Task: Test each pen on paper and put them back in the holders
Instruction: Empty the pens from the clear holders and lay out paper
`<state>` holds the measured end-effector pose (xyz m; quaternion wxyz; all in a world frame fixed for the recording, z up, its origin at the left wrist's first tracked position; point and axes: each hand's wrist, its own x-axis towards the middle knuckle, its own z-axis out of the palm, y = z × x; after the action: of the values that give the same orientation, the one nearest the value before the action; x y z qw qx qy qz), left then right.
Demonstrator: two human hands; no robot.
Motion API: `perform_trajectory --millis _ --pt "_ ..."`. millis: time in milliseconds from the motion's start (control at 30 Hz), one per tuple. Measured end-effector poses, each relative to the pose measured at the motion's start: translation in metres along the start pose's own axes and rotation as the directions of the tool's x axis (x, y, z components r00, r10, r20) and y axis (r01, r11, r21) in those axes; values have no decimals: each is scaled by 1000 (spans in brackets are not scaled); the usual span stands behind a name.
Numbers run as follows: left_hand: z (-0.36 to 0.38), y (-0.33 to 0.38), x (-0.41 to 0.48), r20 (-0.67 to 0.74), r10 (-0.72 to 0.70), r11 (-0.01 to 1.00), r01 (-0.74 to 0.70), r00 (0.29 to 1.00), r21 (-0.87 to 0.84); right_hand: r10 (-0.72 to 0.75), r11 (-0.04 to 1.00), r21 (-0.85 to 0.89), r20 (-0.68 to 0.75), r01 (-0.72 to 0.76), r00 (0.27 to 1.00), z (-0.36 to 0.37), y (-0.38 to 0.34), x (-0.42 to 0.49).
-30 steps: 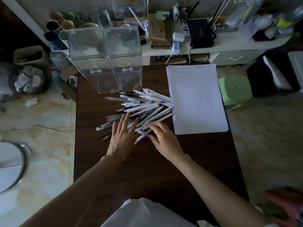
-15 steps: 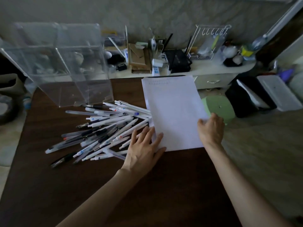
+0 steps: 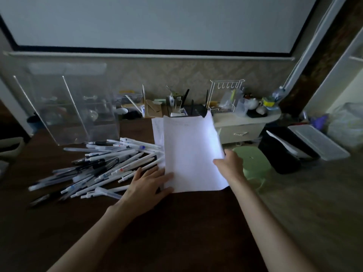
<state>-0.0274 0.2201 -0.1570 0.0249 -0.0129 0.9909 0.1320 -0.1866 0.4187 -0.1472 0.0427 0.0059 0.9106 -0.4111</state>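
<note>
Dark table [image 3: 176,222]: right hand [image 3: 228,164] pinches illegibly scribbled paper [image 3: 192,154], left hand [image 3: 149,185] flat at its edge

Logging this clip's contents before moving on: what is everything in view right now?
pens: many, mostly white, some black, heaped on table left of paper
paper: at least two white sheets, table's right part, top one lifted
holders: two, clear, table's far left
table: one, dark brown
stool: one, green, floor right of table
shelf: one, white, cluttered, behind table
left grip: bare hand, flat on paper's near-left corner
right grip: bare hand, pinching top sheet's right edge
</note>
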Motion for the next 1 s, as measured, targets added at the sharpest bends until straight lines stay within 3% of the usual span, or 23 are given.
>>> perform_trajectory --millis 67,133,200,367,567,700,833,933,1000 --pt "-5 3 -2 27 -25 999 26 999 -28 -98 995 31 -27 99 995 -3 5 -9" --pt "-4 6 -2 34 -33 999 34 999 -32 -116 989 90 -56 120 992 -8 12 -13" --pt "0 9 2 -5 -35 996 35 999 -80 -110 993 42 -65 113 992 -11 20 -9" --pt "1 28 16 -30 -179 939 162 983 -302 -5 995 100 139 -9 990 -16 28 -3" --pt "2 39 22 15 -162 943 159 987 -294 125 840 473 309 -266 943 -30 46 15" --pt "4 48 24 70 -77 974 90 995 -209 120 851 482 209 -209 971 -19 94 47" --pt "11 52 24 110 -59 995 67 992 -68 49 837 534 144 -119 988 -50 63 2" --pt "12 50 23 92 -78 992 87 993 -90 -4 811 583 88 -48 996 -61 56 -12" --pt "9 51 23 3 -127 970 125 992 -211 -24 764 645 67 -25 997 -69 55 -17"
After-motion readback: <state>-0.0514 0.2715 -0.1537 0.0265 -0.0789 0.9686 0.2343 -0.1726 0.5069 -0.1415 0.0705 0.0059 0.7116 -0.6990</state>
